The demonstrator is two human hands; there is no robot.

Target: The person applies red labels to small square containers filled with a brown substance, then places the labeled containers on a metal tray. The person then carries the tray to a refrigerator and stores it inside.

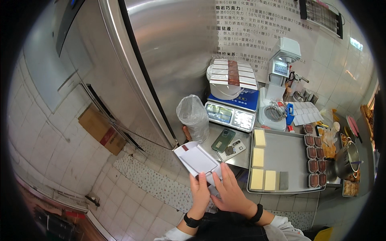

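Before me is a white paper box (200,159) with raised sides and a small brown patch at its far end. My left hand (200,192) grips its near left corner, thumb on top. My right hand (230,188) is at the near right end, its fingers extended along the folded edge. The undersides of both hands' grip are hidden. Just beyond the box lie a dark green phone (223,140) and a light-coloured phone (232,150) on the steel worktop (241,162).
A metal tray (280,147) holds cream-coloured blocks (257,179), one grey block (283,180) and several small lidded brown cups (312,153). Behind stand a plastic-lined bin (193,117), a digital scale (230,116) bearing a white bucket (224,91) and flat boxes (233,72), and a stand mixer (273,99).
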